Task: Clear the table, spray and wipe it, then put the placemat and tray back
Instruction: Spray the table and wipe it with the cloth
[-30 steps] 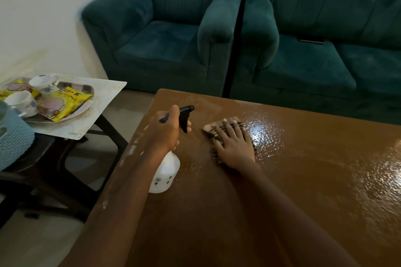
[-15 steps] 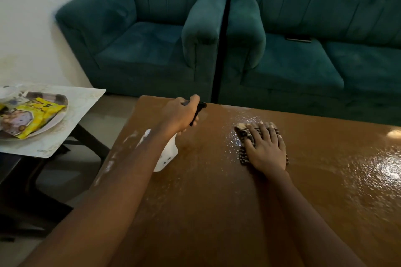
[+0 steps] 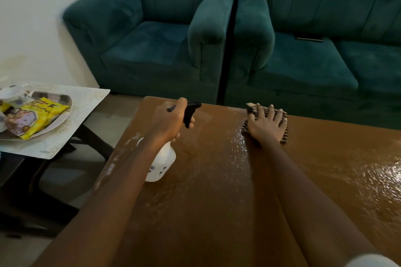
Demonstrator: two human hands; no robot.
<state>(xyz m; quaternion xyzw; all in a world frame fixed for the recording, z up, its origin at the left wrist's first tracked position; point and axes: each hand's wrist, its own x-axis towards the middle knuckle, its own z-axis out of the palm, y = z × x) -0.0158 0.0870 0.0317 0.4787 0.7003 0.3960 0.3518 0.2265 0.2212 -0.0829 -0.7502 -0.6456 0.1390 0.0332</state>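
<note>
Head view: L hand [image 3: 167, 121] grips the white spray bottle [image 3: 161, 162] by its black trigger head. The bottle is tilted over the brown table [image 3: 217, 212] near its left edge; can't tell if the base touches. R hand [image 3: 268, 125] lies flat w/ fingers spread, pressing the striped cloth [image 3: 284, 136] onto the tabletop near the far edge. Wet sheen just left of the cloth & at right. Placemat [image 3: 91, 102] w/ tray [image 3: 68, 99] on it sits on a dark side table [image 3: 13, 165] at left, well apart; the tray holds a yellow packet [image 3: 41, 112] & cup [image 3: 13, 92]. Teal sofa [image 3: 303, 65] behind.
</note>
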